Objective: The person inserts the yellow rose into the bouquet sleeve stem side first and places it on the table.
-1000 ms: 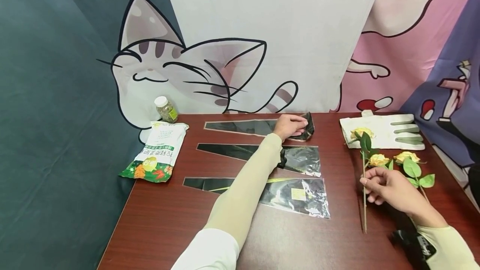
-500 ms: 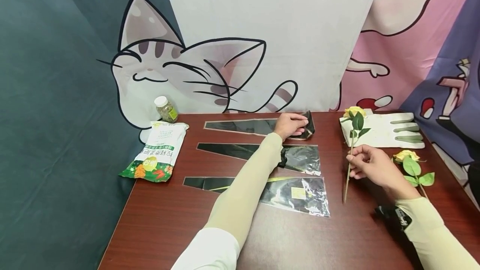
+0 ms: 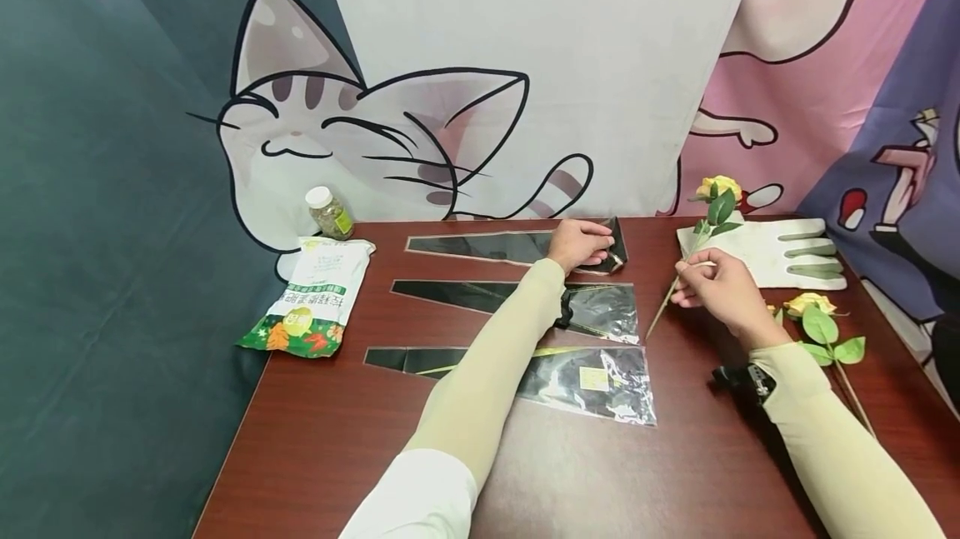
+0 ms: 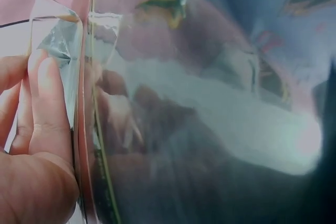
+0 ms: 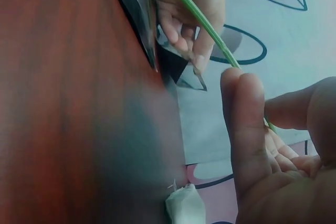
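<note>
My left hand (image 3: 581, 245) pinches the wide right end of the farthest tapered flower sleeve (image 3: 480, 247), a clear and black plastic one whose edge lifts off the table. Up close in the left wrist view, the sleeve's film (image 4: 184, 129) stands beside the fingers. My right hand (image 3: 720, 293) holds a yellow rose (image 3: 718, 187) by its stem between thumb and fingers. Its bloom points up and away, over the glove; the stem's lower end slants down left toward the sleeves. In the right wrist view the green stem (image 5: 202, 19) runs past the left hand.
Two more flower sleeves, a middle one (image 3: 611, 306) and a nearer one (image 3: 630, 389), lie flat. Another yellow rose (image 3: 810, 304) rests at right, near a white glove (image 3: 772, 252). A printed bag (image 3: 311, 297) and a white-capped jar (image 3: 330, 214) stand at left.
My right hand has lifted the rose from beside the others and carried it left and away from me, tilting its stem toward the sleeves. My left hand stays at the far sleeve.
</note>
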A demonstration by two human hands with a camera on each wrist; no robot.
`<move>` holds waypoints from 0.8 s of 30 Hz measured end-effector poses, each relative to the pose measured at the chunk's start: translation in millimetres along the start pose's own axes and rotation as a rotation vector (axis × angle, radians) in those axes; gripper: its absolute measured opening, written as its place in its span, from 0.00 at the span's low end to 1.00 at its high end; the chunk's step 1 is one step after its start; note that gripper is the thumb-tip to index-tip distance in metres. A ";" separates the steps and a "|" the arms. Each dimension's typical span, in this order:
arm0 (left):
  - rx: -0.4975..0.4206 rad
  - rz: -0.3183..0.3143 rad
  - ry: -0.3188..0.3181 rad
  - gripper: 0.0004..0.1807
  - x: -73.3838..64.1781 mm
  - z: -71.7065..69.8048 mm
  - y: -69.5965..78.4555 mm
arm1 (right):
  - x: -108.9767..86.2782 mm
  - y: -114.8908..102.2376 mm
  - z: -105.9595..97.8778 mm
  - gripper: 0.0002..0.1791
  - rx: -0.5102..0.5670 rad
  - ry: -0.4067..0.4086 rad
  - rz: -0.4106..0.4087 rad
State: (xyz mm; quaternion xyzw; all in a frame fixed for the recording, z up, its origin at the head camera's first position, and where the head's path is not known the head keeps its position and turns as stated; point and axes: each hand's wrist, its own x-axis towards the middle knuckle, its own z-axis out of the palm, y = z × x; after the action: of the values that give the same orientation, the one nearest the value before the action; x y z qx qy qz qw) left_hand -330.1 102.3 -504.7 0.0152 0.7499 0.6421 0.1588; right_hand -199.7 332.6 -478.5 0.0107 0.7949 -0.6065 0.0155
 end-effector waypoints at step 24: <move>0.124 -0.025 -0.003 0.02 9.3 -2.3 0.8 | 66.1 -9.6 7.8 0.07 0.343 0.348 0.024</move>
State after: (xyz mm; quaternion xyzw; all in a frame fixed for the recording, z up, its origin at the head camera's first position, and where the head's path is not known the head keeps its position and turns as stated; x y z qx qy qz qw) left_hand -339.6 102.3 -505.7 0.0164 0.7882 0.5922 0.1666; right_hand -266.0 322.4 -473.8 0.1272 0.6706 -0.7215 -0.1166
